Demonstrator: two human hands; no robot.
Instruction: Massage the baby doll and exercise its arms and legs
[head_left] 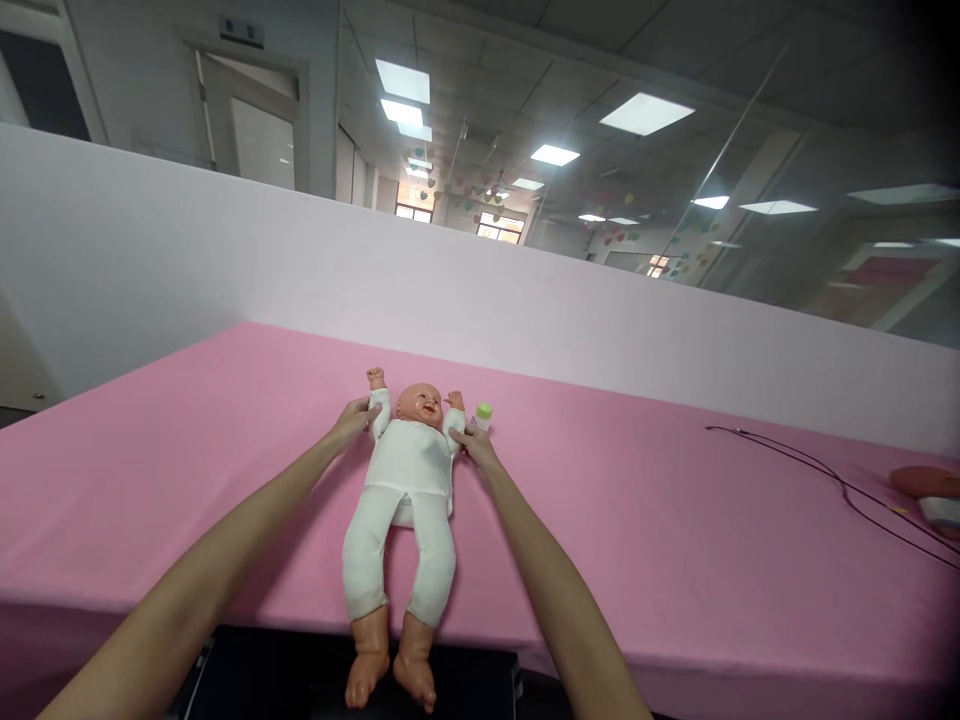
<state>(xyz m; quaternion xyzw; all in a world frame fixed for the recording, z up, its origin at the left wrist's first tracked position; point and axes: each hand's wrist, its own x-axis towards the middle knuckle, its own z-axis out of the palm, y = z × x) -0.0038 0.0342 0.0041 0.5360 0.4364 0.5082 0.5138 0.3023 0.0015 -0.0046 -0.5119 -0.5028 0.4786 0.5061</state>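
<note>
Now then, a plastic baby doll in a white knit suit [401, 490] was seen laid on its back on a pink cloth-covered table [615, 570], feet past the edge. The left hand [351, 421] and right hand [477, 447] were clamped, fingers together, on its sleeved arms, a small white green-capped bottle [481, 417] just beside the right hand.

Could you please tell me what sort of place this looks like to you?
It looks like an indoor training room, perhaps for baby care, though I can't be sure: a baby doll lies on a pink-covered table beside a small bottle, under a panel-lit ceiling hung with paper hearts.
</note>
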